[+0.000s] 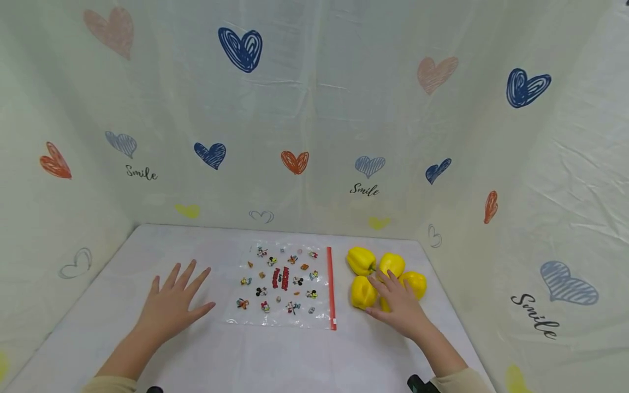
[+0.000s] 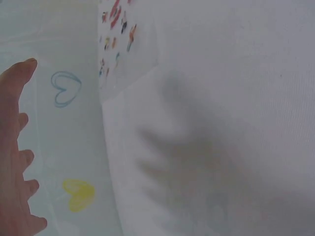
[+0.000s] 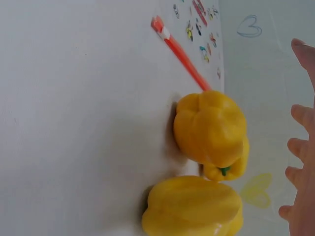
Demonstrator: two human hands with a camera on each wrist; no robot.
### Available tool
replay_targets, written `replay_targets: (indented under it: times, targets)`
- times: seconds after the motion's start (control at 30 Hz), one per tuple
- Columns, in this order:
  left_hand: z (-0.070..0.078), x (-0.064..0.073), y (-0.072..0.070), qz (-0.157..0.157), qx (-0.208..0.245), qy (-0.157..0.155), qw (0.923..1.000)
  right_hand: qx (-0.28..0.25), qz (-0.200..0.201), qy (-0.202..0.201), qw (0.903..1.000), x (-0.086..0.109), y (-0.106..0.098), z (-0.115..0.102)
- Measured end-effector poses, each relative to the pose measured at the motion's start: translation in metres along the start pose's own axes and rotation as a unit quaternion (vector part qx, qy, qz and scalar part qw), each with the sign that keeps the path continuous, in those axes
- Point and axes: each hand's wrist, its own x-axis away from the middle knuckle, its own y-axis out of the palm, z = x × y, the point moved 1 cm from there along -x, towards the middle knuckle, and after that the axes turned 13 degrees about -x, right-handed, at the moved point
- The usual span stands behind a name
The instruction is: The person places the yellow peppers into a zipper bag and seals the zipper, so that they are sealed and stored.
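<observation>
Head view: yellow peppers [image 1: 361, 261] lie near the far right corner of the table [image 1: 295, 360], beneath the right hand [image 1: 402, 312], fingers [image 1: 379, 286] spread and empty; the left hand [image 1: 167, 308], splayed and empty, hovers beside the bag [image 1: 307, 319].

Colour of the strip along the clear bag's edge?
The strip is red; best seen in the head view.

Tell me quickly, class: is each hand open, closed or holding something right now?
Left hand: open, fingers spread, holding nothing.
Right hand: open over the yellow peppers, holding none.
</observation>
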Motion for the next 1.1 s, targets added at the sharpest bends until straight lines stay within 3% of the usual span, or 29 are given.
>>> replay_targets:
  times: [0.47,0.87,1.1]
  targets:
    - [0.037,0.001,0.008,-0.010,-0.008,0.015,0.9998,-0.026,-0.045,-0.026,0.9983,-0.017,0.019,-0.028]
    - [0.067,-0.004,0.017,-0.036,0.013,0.027,0.9989,-0.057,-0.106,-0.049,0.9915,-0.031,0.039,-0.042]
    - [0.083,-0.009,0.023,-0.068,0.031,0.031,0.9967,-0.056,-0.142,-0.051,0.9871,-0.041,0.055,-0.045]
